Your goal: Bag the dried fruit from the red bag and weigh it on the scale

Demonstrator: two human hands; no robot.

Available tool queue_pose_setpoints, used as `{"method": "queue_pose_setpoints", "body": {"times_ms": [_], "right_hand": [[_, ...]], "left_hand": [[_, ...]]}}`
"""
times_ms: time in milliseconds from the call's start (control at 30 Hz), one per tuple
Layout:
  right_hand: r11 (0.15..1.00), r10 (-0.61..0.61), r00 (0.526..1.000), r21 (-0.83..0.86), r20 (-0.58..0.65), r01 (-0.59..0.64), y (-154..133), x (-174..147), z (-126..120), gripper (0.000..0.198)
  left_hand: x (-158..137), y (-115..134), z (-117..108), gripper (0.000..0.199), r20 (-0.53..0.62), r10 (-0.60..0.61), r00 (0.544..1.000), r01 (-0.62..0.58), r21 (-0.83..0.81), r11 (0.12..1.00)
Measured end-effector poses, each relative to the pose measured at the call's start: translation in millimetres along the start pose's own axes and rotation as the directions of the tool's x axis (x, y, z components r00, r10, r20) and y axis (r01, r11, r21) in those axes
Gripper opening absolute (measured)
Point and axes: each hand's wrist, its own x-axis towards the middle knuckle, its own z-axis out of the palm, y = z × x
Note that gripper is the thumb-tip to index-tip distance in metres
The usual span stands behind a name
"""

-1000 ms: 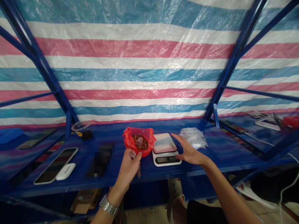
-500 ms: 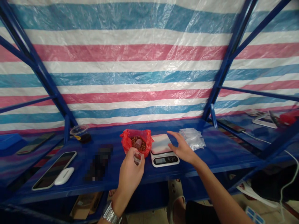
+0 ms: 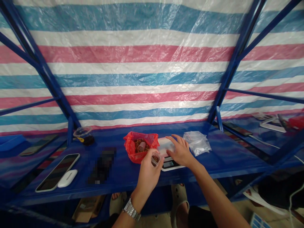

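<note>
Bag (image 3: 155, 159), clear, sits in the curled left hand (image 3: 150, 169); the right hand (image 3: 182, 152) spreads loosely over the scale (image 3: 169, 165), contact unclear.

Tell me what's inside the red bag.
In the red bag, small brown pieces lie heaped, with a small translucent cup on them. The bag's bottom and whatever lies deeper in the heap are covered, so cannot be seen.
</note>
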Motion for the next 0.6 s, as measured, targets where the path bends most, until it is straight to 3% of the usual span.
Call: {"method": "queue_pose_setpoints", "body": {"times_ms": [267, 400, 600], "right_hand": [[0.986, 0.167, 0.985, 0.020, 0.033, -0.168, 27.1, -3.9, -2.8, 0.069], [0.954, 0.262, 0.965, 0.154, -0.008, -0.258, 47.5, -0.5, 3.1, 0.057], [0.907, 0.308, 0.950, 0.283, 0.056, -0.311, 53.1, 3.2, 2.1, 0.055]], "left_hand": [[3.6, -21.5, 12.8, 0.012, 0.024, -0.069, 0.997, 0.068, 0.047, 0.997], [15.3, -27.8, 23.7, 0.012, -0.004, -0.096, 0.995, 0.096, -0.029, 0.995], [28.3, -27.2, 29.6, 0.013, -0.035, -0.122, 0.992, 0.119, -0.062, 0.991]]}}
